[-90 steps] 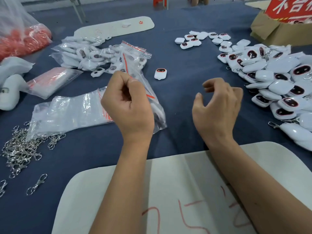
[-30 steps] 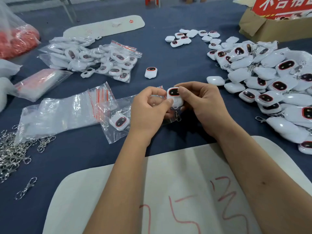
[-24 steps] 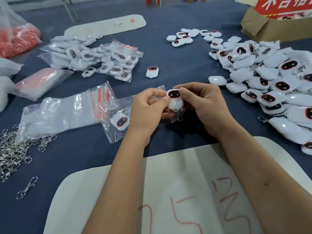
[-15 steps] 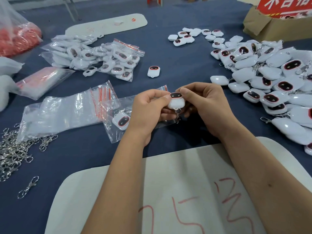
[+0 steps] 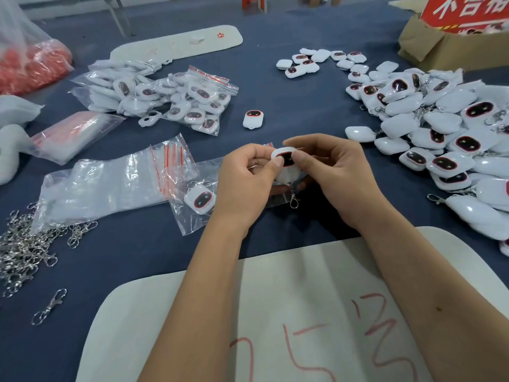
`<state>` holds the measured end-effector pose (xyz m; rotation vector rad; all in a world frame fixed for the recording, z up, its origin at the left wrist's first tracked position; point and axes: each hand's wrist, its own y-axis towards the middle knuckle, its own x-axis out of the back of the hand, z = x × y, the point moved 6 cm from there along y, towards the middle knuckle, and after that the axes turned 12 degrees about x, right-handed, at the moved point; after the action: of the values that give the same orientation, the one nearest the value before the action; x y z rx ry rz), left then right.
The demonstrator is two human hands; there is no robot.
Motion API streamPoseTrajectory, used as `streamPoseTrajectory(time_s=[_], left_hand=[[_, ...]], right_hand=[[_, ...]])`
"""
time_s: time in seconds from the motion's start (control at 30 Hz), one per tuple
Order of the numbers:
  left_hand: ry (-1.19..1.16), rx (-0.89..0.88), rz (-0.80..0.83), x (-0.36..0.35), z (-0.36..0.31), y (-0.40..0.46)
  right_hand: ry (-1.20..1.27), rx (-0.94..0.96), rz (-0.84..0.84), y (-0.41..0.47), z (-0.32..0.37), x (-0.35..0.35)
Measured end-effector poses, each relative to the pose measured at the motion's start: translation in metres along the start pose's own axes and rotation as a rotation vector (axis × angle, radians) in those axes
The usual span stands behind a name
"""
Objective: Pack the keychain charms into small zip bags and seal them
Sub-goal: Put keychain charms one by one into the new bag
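Note:
A white keychain charm (image 5: 286,165) with a dark, red-rimmed face is pinched between my left hand (image 5: 245,183) and my right hand (image 5: 333,175) at the table's middle; its metal clasp (image 5: 294,199) dangles below. Under my left hand lies a small zip bag (image 5: 190,205) with one charm (image 5: 199,199) inside. A flat stack of clear zip bags (image 5: 104,183) lies to the left. Loose charms (image 5: 440,128) are heaped at the right. Packed bags of charms (image 5: 165,97) are piled at the back left.
Metal clasps (image 5: 24,244) are heaped at the left edge, one loose clasp (image 5: 49,306) nearer me. A single charm (image 5: 253,119) lies mid-table. A white board (image 5: 289,312) with red marks is under my forearms. A cardboard box (image 5: 440,48) stands back right, a red-filled bag (image 5: 30,64) back left.
Three seconds ago my left hand held up a bag and my right was empty. Both hands now hold one charm, which has tipped slightly over the last second.

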<state>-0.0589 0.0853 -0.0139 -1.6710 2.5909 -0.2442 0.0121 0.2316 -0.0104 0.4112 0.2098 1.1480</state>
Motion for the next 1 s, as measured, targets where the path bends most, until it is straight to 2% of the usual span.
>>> streamPoseTrajectory(time_s=[0.33,0.73,1.0], left_hand=[[0.057,-0.087,-0.071,0.0040,-0.0051,0.0009],[0.137,-0.171,-0.062,0.0010,-0.0075,0.0005],[0.087,-0.186,-0.066,0.0016,-0.0070,0.0002]], right_hand=[[-0.036,-0.005,0.022,-0.0003,0.0002,-0.0001],[-0.081,-0.048,-0.029,-0.0004,-0.0007,0.0007],[-0.041,-0.049,0.011,0.0003,-0.0014,0.0010]])
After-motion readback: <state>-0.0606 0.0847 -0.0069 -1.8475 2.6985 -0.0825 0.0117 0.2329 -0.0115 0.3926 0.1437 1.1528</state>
